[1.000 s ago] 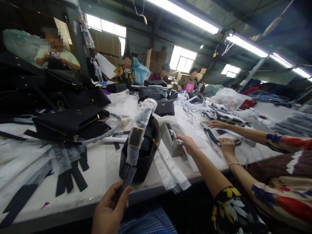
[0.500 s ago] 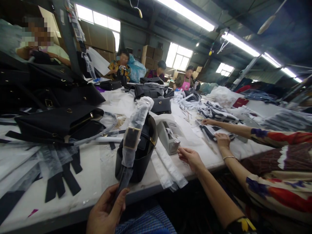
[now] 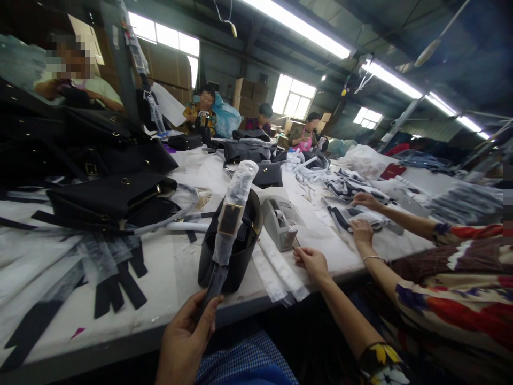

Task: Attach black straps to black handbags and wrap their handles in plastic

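My left hand is closed on the lower end of a black strap with a brass buckle, sleeved in clear plastic. The strap rises from a black bucket bag standing near the front edge of the white table. My right hand rests at the table edge with its fingers curled together, just right of white plastic strips. It lies a little in front of a grey tape dispenser. Whatever those fingers pinch is too small to see.
A heap of black handbags fills the left of the table, with loose black strap pieces in front. A co-worker's hands in patterned sleeves handle straps at my right. More bags and several seated people are at the far end.
My right hand has drawn back from the tape dispenser toward the table's front edge. My left hand keeps its hold on the strap. The co-worker's hands have shifted slightly.
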The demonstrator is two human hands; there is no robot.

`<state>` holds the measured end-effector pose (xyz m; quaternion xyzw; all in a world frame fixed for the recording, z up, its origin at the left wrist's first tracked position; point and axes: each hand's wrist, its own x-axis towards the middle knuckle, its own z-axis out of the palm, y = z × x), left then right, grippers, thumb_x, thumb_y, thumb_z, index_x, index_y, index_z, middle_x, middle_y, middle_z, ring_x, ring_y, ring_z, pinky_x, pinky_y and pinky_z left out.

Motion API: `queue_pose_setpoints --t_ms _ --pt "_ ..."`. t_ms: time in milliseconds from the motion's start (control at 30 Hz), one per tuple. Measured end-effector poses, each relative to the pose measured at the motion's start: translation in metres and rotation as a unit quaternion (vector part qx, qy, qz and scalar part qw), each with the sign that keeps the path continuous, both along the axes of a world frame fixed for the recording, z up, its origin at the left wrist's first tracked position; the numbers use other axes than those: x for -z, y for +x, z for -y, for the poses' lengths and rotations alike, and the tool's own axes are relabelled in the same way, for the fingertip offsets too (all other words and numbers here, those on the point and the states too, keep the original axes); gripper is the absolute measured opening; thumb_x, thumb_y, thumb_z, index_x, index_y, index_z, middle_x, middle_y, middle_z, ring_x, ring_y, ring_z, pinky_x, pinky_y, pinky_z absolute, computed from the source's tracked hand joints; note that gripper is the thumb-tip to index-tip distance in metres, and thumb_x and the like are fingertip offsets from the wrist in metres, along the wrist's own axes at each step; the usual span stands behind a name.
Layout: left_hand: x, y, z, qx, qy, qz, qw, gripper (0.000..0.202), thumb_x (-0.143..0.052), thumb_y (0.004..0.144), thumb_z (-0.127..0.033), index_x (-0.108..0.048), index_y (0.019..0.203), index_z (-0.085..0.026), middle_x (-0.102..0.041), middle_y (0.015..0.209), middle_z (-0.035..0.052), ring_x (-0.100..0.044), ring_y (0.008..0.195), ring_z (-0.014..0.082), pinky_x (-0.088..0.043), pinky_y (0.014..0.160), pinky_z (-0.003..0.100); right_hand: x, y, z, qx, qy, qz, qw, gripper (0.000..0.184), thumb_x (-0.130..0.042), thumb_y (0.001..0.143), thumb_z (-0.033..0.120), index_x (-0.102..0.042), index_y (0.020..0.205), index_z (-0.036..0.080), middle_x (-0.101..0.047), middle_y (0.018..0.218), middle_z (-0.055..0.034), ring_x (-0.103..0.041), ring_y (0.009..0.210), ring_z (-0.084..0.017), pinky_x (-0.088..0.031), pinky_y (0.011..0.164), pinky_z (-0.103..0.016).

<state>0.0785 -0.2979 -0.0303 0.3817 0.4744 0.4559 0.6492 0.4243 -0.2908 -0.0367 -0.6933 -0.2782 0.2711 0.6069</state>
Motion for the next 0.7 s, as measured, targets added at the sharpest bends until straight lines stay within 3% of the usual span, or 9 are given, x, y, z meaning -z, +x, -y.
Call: queue_pose_setpoints --t_ms 67,167,267,400,467,533,633,700 --pt "0.001 0.000 -0.001 0.004 0.004 -0.002 1.000 0.056 -0.085 0.062 -0.050 -0.071 0.105 -0.016 -0.066 0.070 0.0005 -0.048 0.051 0.0088 -0.040 0.044 0.017 -0.004 -0.013 0.011 -0.012 0.014 0.013 1.000 0.045 -0.084 0.057 0.054 -0.073 0.074 0.014 -0.071 0.066 -0.0050 -0.058 0.049 -0.013 -0.054 0.053 -0.027" --pt "0.004 0.000 -0.002 0.007 0.018 -0.010 1.000 0.055 -0.083 0.064 -0.051 -0.072 0.105 -0.015 -0.063 0.065 -0.0006 -0.047 0.050 0.0090 -0.038 0.043 0.017 -0.024 -0.047 0.025 -0.078 0.030 0.021 0.996 0.039 -0.081 0.068 0.049 -0.074 0.086 0.015 -0.073 0.077 -0.0046 -0.062 0.058 -0.012 -0.055 0.063 -0.026" --pt "0.004 0.002 -0.002 0.013 0.036 -0.020 0.999 0.053 -0.079 0.069 -0.052 -0.071 0.106 -0.014 -0.060 0.060 -0.0015 -0.046 0.049 0.0093 -0.036 0.042 0.017 -0.051 -0.095 0.031 -0.209 0.038 0.014 0.977 0.029 -0.077 0.078 0.043 -0.073 0.084 0.015 -0.073 0.076 -0.0043 -0.063 0.059 -0.012 -0.052 0.064 -0.025" --pt "0.002 0.002 0.001 0.020 0.070 -0.021 0.997 0.046 -0.075 0.076 -0.048 -0.071 0.109 -0.017 -0.070 0.077 0.0032 -0.050 0.055 0.0106 -0.042 0.050 0.020 -0.072 -0.161 0.027 -0.370 0.021 -0.030 0.928 0.026 -0.071 0.084 0.041 -0.072 0.080 0.015 -0.070 0.068 -0.0019 -0.061 0.056 -0.011 -0.049 0.058 -0.023" --pt "0.000 0.000 0.001 0.025 0.094 -0.021 0.995 0.042 -0.073 0.079 -0.046 -0.071 0.111 -0.018 -0.071 0.087 0.0046 -0.052 0.059 0.0117 -0.044 0.053 0.021 -0.071 -0.185 0.020 -0.384 0.004 -0.011 0.923 0.028 -0.070 0.084 0.043 -0.072 0.078 0.015 -0.068 0.064 -0.0012 -0.059 0.053 -0.011 -0.046 0.054 -0.021" --pt "-0.002 -0.001 0.002 0.022 0.108 -0.025 0.994 0.041 -0.072 0.081 -0.044 -0.070 0.112 -0.018 -0.071 0.089 0.0049 -0.053 0.061 0.0122 -0.044 0.055 0.021 -0.066 -0.199 0.011 -0.354 -0.012 0.046 0.934 0.030 -0.071 0.083 0.043 -0.072 0.073 0.015 -0.067 0.060 -0.0015 -0.058 0.052 -0.011 -0.043 0.051 -0.021" --pt "-0.006 -0.003 0.003 0.025 0.096 -0.026 0.995 0.040 -0.072 0.081 -0.044 -0.071 0.110 -0.016 -0.069 0.086 0.0046 -0.049 0.059 0.0101 -0.042 0.053 0.020 -0.057 -0.201 0.000 -0.311 -0.038 0.120 0.942 0.032 -0.071 0.082 0.043 -0.071 0.067 0.015 -0.068 0.059 -0.0032 -0.059 0.053 -0.013 -0.043 0.051 -0.022" --pt "-0.010 -0.004 0.003 0.039 0.065 -0.004 0.997 0.042 -0.073 0.079 -0.044 -0.070 0.110 -0.015 -0.067 0.079 0.0031 -0.044 0.054 0.0073 -0.036 0.048 0.017 -0.055 -0.194 -0.002 -0.337 -0.040 0.119 0.933 0.032 -0.069 0.084 0.042 -0.072 0.068 0.014 -0.068 0.061 -0.0034 -0.059 0.054 -0.013 -0.043 0.052 -0.022"
